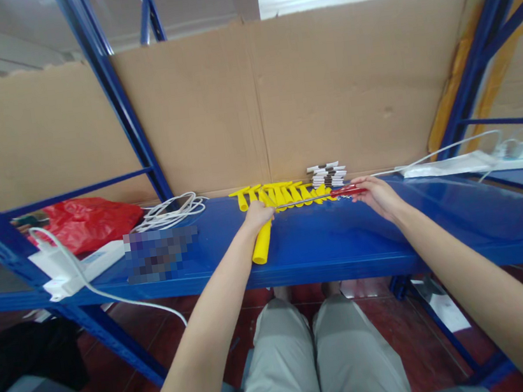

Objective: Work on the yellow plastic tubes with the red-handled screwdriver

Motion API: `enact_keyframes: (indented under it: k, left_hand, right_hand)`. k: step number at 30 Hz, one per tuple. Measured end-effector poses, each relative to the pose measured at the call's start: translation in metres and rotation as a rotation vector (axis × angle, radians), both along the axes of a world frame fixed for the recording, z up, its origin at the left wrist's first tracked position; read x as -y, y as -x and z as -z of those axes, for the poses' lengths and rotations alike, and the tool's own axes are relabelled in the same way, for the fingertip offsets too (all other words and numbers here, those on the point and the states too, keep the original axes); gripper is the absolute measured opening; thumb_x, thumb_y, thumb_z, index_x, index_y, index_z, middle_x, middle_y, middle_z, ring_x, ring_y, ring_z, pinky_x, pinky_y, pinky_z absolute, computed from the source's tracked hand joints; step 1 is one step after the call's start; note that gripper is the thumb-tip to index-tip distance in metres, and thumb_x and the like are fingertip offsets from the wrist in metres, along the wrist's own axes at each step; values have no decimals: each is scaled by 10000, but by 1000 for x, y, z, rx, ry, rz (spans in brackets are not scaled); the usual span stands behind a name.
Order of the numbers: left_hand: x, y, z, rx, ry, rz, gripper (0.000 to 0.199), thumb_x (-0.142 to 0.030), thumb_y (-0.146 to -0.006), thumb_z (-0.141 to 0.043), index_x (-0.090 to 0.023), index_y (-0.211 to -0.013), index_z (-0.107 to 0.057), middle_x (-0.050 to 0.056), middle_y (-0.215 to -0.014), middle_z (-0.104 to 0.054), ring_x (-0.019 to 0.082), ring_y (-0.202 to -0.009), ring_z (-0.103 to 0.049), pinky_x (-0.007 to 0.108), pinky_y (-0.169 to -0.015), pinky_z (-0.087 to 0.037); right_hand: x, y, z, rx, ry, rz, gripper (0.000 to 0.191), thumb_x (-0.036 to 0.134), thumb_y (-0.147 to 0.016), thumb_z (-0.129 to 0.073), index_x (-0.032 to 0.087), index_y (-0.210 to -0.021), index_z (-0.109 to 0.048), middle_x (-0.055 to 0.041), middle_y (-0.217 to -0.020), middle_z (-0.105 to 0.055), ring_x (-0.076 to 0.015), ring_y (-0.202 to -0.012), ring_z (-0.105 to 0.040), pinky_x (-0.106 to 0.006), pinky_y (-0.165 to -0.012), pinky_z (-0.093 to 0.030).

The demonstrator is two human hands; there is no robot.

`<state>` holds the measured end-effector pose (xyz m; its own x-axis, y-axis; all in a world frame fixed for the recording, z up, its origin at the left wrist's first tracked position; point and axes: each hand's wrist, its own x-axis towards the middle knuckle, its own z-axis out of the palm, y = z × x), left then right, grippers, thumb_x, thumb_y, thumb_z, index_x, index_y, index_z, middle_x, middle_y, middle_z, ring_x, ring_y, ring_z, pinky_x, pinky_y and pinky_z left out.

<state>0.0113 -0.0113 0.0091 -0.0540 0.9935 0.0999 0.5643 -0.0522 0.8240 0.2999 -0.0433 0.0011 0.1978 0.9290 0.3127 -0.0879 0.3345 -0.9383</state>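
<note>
Grey trousers (283,360), below your fingers; your left hand (260,213), fingers wrapped round one yellow tube (262,245), its open end jutting toward you. Your right hand (376,195), fingers pinched on a red-handled tool (345,191), thin shaft reaching your left fingers. Yellow T-shaped pieces (285,191), row just beyond your left fingers; white stack (329,177), just beyond the tool.

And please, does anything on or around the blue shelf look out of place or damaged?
Nothing looks clearly spilled or damaged. One untidy thing: at the left, a loose white cord droops past the front edge of the blue shelf, where it could perhaps catch.
</note>
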Motion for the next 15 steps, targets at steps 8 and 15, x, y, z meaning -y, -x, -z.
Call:
enact_keyframes:
  k: [8,15]
  left_hand:
    - [4,-1,-3,-56,17,15,148,-51,-757,-582,-85,-619,-620,21,-431,-512,143,-457,-533,249,-527,-435]
    - [5,-1,-3,-65,32,16,144,-56,-764,-574,-70,-634,-634,22,-433,-507,132,-435,-503,243,-497,-406]
  right_hand:
    - [4,2,0,37,44,15,135,227,-856,-616,191,-763,-526,5,-540,-558,-119,-445,-512,-235,-411,-444]
    - [-1,-2,-1,5,3,-24,83,99,-756,-582,180,-738,-573,-13,-600,-608,-132,-517,-574,-253,-485,-504]
